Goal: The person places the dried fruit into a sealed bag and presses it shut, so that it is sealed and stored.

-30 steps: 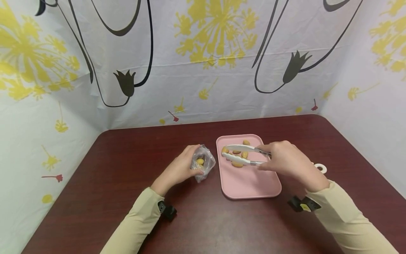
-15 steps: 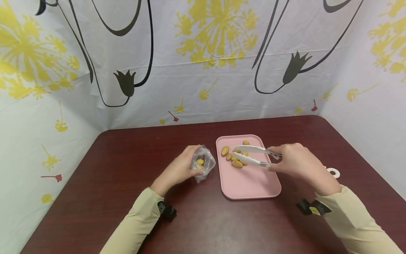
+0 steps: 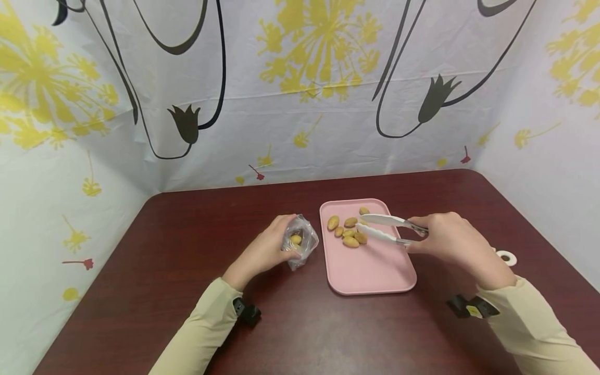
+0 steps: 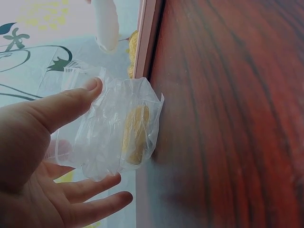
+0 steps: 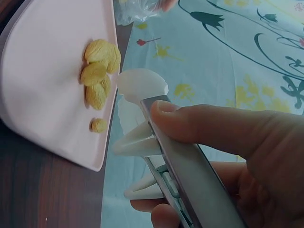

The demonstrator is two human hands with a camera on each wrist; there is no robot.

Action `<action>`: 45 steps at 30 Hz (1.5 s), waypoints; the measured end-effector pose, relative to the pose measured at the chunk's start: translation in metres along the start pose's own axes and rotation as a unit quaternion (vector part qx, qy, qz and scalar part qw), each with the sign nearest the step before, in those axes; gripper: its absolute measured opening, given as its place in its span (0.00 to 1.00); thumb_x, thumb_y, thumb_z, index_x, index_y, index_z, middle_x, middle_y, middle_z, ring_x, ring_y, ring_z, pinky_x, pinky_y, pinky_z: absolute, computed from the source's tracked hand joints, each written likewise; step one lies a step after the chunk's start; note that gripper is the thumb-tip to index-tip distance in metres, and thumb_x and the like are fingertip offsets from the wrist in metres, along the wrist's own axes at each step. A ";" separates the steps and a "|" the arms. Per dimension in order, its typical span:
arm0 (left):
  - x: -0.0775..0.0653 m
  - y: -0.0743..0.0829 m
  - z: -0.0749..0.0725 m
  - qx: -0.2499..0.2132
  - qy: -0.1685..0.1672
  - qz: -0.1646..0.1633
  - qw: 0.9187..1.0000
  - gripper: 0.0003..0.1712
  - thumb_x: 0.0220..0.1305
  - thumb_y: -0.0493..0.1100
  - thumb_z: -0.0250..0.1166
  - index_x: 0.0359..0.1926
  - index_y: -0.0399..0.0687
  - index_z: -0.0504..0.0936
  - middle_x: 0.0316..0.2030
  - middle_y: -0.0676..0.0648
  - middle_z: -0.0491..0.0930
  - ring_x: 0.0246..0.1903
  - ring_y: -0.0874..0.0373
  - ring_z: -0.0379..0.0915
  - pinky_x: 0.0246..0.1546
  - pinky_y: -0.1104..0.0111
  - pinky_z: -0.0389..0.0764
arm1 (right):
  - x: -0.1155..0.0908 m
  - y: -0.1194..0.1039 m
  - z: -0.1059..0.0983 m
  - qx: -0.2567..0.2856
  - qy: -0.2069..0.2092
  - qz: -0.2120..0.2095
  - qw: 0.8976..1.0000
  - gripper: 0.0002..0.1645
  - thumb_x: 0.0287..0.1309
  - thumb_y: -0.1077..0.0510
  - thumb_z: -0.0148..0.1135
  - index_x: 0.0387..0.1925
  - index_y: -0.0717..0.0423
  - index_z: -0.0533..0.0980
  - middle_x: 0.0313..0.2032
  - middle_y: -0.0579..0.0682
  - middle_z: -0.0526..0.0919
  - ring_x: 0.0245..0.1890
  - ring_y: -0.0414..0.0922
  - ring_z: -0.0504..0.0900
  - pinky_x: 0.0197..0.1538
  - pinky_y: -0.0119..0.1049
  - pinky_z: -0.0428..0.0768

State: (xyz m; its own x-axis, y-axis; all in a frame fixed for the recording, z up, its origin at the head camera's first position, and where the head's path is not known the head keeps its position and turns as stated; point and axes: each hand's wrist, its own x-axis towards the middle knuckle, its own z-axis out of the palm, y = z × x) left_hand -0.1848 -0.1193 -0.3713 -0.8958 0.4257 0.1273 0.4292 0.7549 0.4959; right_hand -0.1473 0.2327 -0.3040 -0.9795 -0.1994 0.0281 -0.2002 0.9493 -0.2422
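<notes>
My left hand [image 3: 267, 244] holds a small clear plastic bag [image 4: 107, 128] upright on the table, its mouth spread. Inside the bag lie wrinkled yellow oval fruits [image 4: 137, 135]. With my right hand [image 3: 450, 240] I grip metal tongs [image 5: 187, 168] with white tips, thumb on one arm and fingers on the other. The tongs' arms stand apart over the right side of a fruit pile [image 3: 350, 242] on a pink tray [image 3: 370, 273], with nothing seen pinched between them. A white ring [image 3: 514, 258] at the tongs' tail shows beyond my right hand.
The dark red-brown table [image 3: 300, 333] carries the tray, just right of the bag. A white cloth [image 3: 300, 151] with yellow and grey flower prints hangs behind the table and along both sides. A dark camera [image 3: 248, 312] sits on the left wrist, another [image 3: 461, 306] on the right.
My right hand and the tongs have moved right over the tray, from the pile's left side to its right. More fruits show uncovered. The left hand and bag stay still.
</notes>
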 end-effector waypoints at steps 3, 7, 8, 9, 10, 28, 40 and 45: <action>0.000 0.000 0.000 0.000 0.001 -0.001 1.000 0.51 0.47 0.46 0.77 0.69 0.42 0.60 0.63 0.42 0.66 0.55 0.51 0.70 0.56 0.58 0.74 | 0.001 0.005 0.001 -0.003 -0.005 0.003 1.000 0.27 0.40 0.45 0.71 0.45 0.49 0.82 0.20 0.39 0.76 0.25 0.45 0.72 0.27 0.40 0.69; 0.000 0.000 0.000 0.000 0.002 -0.001 1.000 0.51 0.47 0.46 0.77 0.69 0.42 0.60 0.63 0.42 0.66 0.55 0.51 0.70 0.57 0.58 0.74 | 0.002 0.009 0.005 -0.002 -0.015 0.010 1.000 0.29 0.40 0.45 0.71 0.47 0.52 0.81 0.21 0.40 0.78 0.26 0.46 0.73 0.27 0.42 0.70; 0.000 -0.001 0.000 0.000 0.002 -0.001 1.000 0.51 0.47 0.46 0.77 0.69 0.43 0.60 0.63 0.42 0.66 0.55 0.51 0.69 0.57 0.58 0.74 | 0.003 0.010 0.006 -0.001 -0.017 0.013 1.000 0.30 0.40 0.45 0.71 0.47 0.52 0.81 0.21 0.40 0.78 0.26 0.46 0.73 0.27 0.42 0.70; 0.000 -0.001 0.001 0.001 0.001 0.000 1.000 0.51 0.47 0.46 0.77 0.69 0.43 0.60 0.63 0.42 0.66 0.56 0.51 0.69 0.57 0.58 0.73 | 0.003 0.010 0.007 -0.001 -0.019 0.014 1.000 0.30 0.40 0.45 0.71 0.47 0.53 0.81 0.21 0.41 0.78 0.26 0.46 0.73 0.27 0.42 0.70; 0.000 -0.001 0.001 0.001 0.002 0.001 1.000 0.51 0.47 0.46 0.77 0.69 0.43 0.60 0.63 0.42 0.66 0.56 0.51 0.69 0.57 0.58 0.73 | 0.004 0.011 0.008 0.001 -0.022 0.017 1.000 0.31 0.40 0.45 0.72 0.48 0.54 0.81 0.21 0.41 0.78 0.26 0.46 0.73 0.27 0.42 0.70; 0.001 -0.002 0.001 0.003 -0.003 0.003 1.000 0.51 0.47 0.47 0.77 0.69 0.42 0.59 0.63 0.42 0.65 0.57 0.51 0.69 0.58 0.58 0.73 | 0.007 0.016 0.008 -0.008 -0.034 0.034 0.999 0.33 0.40 0.44 0.72 0.49 0.56 0.80 0.24 0.45 0.80 0.27 0.50 0.75 0.27 0.48 0.72; 0.002 0.000 0.000 -0.001 -0.006 0.002 1.000 0.51 0.47 0.47 0.77 0.69 0.43 0.60 0.63 0.43 0.65 0.56 0.51 0.70 0.56 0.57 0.75 | 0.008 0.010 0.012 0.003 -0.036 0.037 0.999 0.33 0.40 0.43 0.73 0.48 0.57 0.80 0.23 0.44 0.81 0.26 0.47 0.75 0.26 0.46 0.72; 0.003 0.001 0.000 0.000 -0.009 0.000 1.000 0.51 0.48 0.47 0.77 0.69 0.43 0.59 0.63 0.43 0.65 0.57 0.51 0.69 0.57 0.57 0.74 | 0.010 0.007 0.014 0.005 -0.038 0.038 0.999 0.34 0.41 0.43 0.73 0.49 0.57 0.80 0.25 0.45 0.82 0.26 0.47 0.75 0.26 0.45 0.72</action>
State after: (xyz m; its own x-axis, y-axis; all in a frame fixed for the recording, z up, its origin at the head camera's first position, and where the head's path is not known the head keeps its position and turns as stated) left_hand -0.1867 -0.1173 -0.3703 -0.8940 0.4340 0.1116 0.4287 0.7555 0.4955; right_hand -0.1585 0.2339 -0.3190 -0.9873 -0.1449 -0.0643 -0.1246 0.9600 -0.2508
